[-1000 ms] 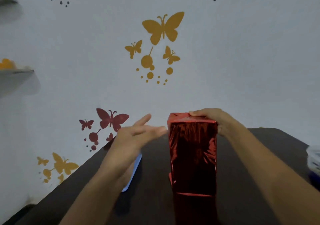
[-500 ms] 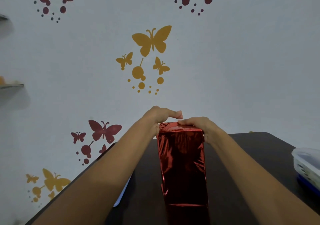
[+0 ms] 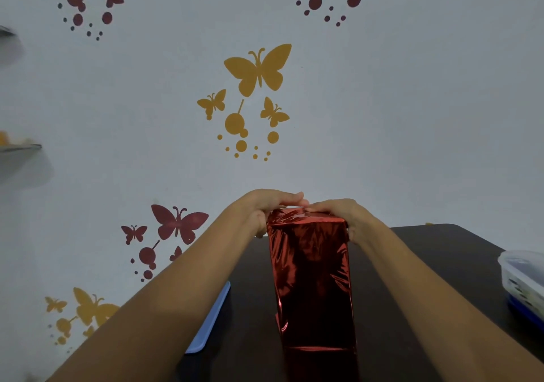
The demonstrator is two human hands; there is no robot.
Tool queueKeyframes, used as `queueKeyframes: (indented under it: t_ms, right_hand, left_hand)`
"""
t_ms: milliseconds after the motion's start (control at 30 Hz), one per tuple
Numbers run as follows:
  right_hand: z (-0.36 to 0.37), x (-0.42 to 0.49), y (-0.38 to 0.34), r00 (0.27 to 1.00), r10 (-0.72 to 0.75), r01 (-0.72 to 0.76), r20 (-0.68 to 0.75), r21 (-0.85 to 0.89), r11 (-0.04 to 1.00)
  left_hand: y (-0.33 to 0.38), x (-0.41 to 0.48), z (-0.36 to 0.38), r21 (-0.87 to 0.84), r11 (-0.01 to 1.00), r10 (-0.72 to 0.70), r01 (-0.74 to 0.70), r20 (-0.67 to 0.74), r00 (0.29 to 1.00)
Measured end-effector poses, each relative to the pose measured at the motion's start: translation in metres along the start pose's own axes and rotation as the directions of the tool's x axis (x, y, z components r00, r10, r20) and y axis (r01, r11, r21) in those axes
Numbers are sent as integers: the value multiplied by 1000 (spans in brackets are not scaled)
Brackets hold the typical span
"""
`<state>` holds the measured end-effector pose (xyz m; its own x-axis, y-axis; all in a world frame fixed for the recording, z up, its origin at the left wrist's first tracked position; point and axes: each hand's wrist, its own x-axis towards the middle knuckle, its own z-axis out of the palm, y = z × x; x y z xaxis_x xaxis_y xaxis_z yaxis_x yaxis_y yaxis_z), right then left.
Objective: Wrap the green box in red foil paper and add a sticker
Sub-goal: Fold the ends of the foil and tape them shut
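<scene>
Standing upright on the dark desk (image 3: 426, 264) at the lower centre of the frame, the box (image 3: 312, 278) is covered in red foil paper (image 3: 306, 252). The foil is shiny and creased. A straight fold line crosses it near the bottom, and a small flap juts out at its lower left edge.

Both hands are at the top end of the box. The left hand (image 3: 262, 209) comes in from the left, with its fingers arched over the top and its thumb down against the left face. The right hand (image 3: 343, 214) comes in from the right, with its fingers laid across the top and its thumb down the right face. Each hand clasps the box this way. Their fingertips meet over the crumpled foil folds on top.

A flat light-blue board (image 3: 212, 320) lies on the desk left of the box, partly hidden under the left forearm. A clear plastic container (image 3: 521, 275) with a dark blue base sits at the right edge of the frame, well apart from the box.

The pale wall (image 3: 412, 116) behind carries yellow butterfly decals (image 3: 259, 69) at centre and dark red butterfly decals (image 3: 178, 222) lower left. A small shelf (image 3: 20, 147) shows at the left edge.
</scene>
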<state>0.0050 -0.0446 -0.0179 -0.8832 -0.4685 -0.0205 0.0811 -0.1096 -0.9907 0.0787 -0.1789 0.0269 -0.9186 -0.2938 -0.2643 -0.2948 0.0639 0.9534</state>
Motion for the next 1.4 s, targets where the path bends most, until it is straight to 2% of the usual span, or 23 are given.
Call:
queueKeyframes:
  t_ms: [67, 200, 467, 600, 700, 900, 1000, 1133, 1200, 1267, 1333, 1400]
  right_hand:
    - [0, 0, 0, 1000, -1, 1, -12, -9, 1000]
    - [-1, -1, 0, 1000, -1, 0, -27, -19, 1000]
    - [0, -7, 0, 999, -54, 54, -1, -47, 997]
    - [-1, -6, 0, 998, -61, 61, 2, -91, 994]
    - [-2, 0, 3, 998, -64, 64, -13, -63, 996]
    - [-3, 8, 7, 993, -120, 118, -7, -93, 989]
    - [-3, 10, 7, 992, -127, 127, 6, -97, 987]
    - [-3, 9, 8, 992, -127, 127, 7, -108, 986]
    - [-3, 9, 8, 992, -123, 123, 3, -95, 988]
    - [-4, 10, 9, 992, -125, 124, 3, -88, 988]
    - [-5, 11, 9, 992, -129, 129, 4, -91, 987]
    - [-6, 12, 10, 991, -133, 132, 6, -99, 986]
  left_hand:
    - [-2, 2, 1, -10, 1000, -14, 14, 32, 999]
    - [-5, 5, 3, -31, 1000, 0, 0, 9, 1000]
    - [-17, 9, 8, -52, 975, 210, -215, -89, 974]
    - [-19, 9, 9, -44, 967, 247, -252, -100, 964]
    - [-20, 9, 10, -29, 960, 274, -278, -112, 955]
    - [-25, 6, 9, -4, 921, 388, -391, -118, 914]
    - [-25, 4, 8, 32, 921, 389, -388, -117, 914]
    - [-21, 5, 6, -6, 964, 262, -265, -118, 958]
    - [-21, 5, 6, 1, 961, 273, -275, -118, 955]
    - [-21, 8, 7, 151, 912, 400, -380, -129, 908]
    - [-22, 13, 7, 357, 788, 577, -502, -141, 805]
    - [-22, 17, 5, 524, 662, 682, -536, -127, 720]
